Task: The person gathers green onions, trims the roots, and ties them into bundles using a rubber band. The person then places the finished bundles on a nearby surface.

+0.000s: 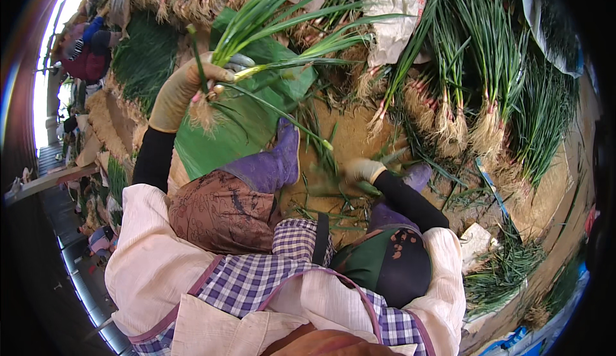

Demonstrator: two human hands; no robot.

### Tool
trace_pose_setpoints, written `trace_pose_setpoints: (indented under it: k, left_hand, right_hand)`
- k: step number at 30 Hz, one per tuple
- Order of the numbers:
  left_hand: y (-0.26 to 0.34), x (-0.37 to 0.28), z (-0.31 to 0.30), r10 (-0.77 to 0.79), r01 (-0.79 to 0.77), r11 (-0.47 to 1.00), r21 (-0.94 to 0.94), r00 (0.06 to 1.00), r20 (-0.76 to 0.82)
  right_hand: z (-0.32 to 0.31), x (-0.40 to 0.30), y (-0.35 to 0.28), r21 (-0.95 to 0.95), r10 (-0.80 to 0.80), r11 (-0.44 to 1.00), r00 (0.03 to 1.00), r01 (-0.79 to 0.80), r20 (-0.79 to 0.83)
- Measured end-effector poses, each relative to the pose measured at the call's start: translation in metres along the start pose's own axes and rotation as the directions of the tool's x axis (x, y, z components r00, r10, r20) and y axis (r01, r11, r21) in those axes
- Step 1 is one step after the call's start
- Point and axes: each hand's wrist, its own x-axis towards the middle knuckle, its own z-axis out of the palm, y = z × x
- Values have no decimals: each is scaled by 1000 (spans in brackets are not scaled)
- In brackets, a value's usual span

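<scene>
My left hand (185,84), in a soiled work glove, grips a bunch of green onions (236,43) near the roots. Their pale roots hang below the hand, and the long leaves reach up and to the right. One leaf slants down over the green plastic sheet (216,139). My right hand (361,171), also gloved, is blurred low between the purple boots, close to loose leaves on the floor; whether its fingers hold anything cannot be made out.
Green onion bundles (488,82) lie on the right, with more along the top. A crumpled sack (392,14) lies among them. Loose leaves (505,274) are heaped at lower right. Purple boots (284,156) flank the brown floor (346,120). Another person (86,53) is at upper left.
</scene>
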Motion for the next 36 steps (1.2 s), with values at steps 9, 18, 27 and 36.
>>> trace_pose_setpoints:
  k: [9, 18, 27, 36]
  left_hand:
    - [98, -20, 34, 486, -491, 870, -34, 868, -105]
    - [14, 137, 182, 292, -244, 940, -240, 937, 190]
    - [-118, 152, 258, 197, -33, 855, -517, 944, 266]
    - [31, 117, 222, 554, -529, 805, -268, 832, 20]
  right_hand:
    - [-69, -61, 9, 210, 203, 973, 794, -97, -573]
    - [-135, -210, -33, 270, 159, -501, 395, 822, -905]
    - [33, -328, -31, 399, 847, 252, -2, 882, -532]
    - [376, -472, -78, 930, 709, -126, -624, 346, 328]
